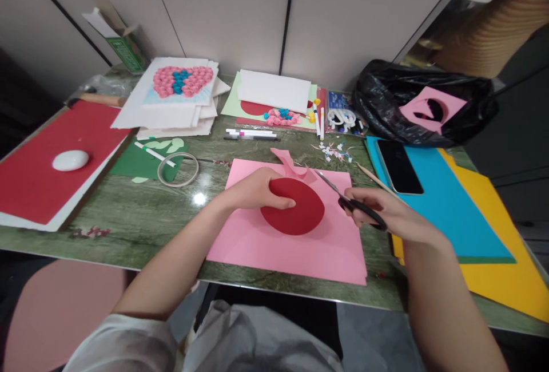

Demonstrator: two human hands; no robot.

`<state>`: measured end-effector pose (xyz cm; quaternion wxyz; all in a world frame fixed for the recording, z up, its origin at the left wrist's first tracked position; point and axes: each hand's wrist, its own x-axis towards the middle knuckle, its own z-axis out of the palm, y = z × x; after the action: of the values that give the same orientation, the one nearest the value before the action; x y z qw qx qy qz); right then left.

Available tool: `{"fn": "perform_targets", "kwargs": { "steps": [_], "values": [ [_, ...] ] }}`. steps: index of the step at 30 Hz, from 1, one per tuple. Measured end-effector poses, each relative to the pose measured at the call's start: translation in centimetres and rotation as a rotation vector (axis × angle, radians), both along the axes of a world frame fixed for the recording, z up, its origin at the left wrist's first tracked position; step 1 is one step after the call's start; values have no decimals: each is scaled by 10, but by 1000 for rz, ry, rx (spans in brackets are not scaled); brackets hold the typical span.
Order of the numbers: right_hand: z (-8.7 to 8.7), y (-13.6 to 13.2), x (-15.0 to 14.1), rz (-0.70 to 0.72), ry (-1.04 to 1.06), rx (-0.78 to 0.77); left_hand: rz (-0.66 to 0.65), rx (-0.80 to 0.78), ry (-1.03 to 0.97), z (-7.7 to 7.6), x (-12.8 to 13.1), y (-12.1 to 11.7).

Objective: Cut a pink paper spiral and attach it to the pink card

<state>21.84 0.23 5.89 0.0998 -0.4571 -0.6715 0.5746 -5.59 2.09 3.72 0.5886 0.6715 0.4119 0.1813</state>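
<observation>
My left hand point(261, 189) pinches a red paper oval point(300, 214), its thumb on top and its fingers hidden underneath. Just beyond the oval, a curled strip of pink paper point(285, 161) sticks up; I cannot tell whether it is joined to anything in the hand. Black-handled scissors point(358, 206) are in my right hand point(381, 212), their blades pointing up and left, a short way from the oval's right edge. Beneath both lie pink paper sheets point(257, 252) on the green marbled table point(171, 240).
To the right are a phone point(400, 167) on blue paper point(454, 206), yellow paper point(501, 269) and a black plastic bag point(377, 91). Paper scraps point(333, 151), markers point(251, 134) and a tape roll point(195, 173) lie around. Red paper point(43, 189) and a flower picture point(182, 81) sit left.
</observation>
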Motion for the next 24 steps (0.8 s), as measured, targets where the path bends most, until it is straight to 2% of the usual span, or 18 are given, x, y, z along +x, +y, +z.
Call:
{"fn": "perform_targets", "kwargs": {
  "steps": [5,7,9,11,15,17,22,24],
  "values": [
    [-6,3,4,-97,188,107,32,23,-27,1,-1,-1],
    [-11,5,4,-159,174,142,44,20,-28,1,-1,-2],
    [-15,7,1,-224,38,232,50,21,-27,2,-2,-2],
    [-20,9,-4,-287,-183,387,57,20,-39,3,-2,-2],
    [-27,12,-8,-333,-505,601,116,5,-139,0,-4,0],
    [-31,15,-5,-348,-567,637,234,-39,-257,-5,-4,1],
    [-46,22,6,-378,-713,685,720,-207,-756,-14,-5,15],
    [-49,23,9,-354,-735,688,868,-247,-907,-15,-6,23]
  ]
}}
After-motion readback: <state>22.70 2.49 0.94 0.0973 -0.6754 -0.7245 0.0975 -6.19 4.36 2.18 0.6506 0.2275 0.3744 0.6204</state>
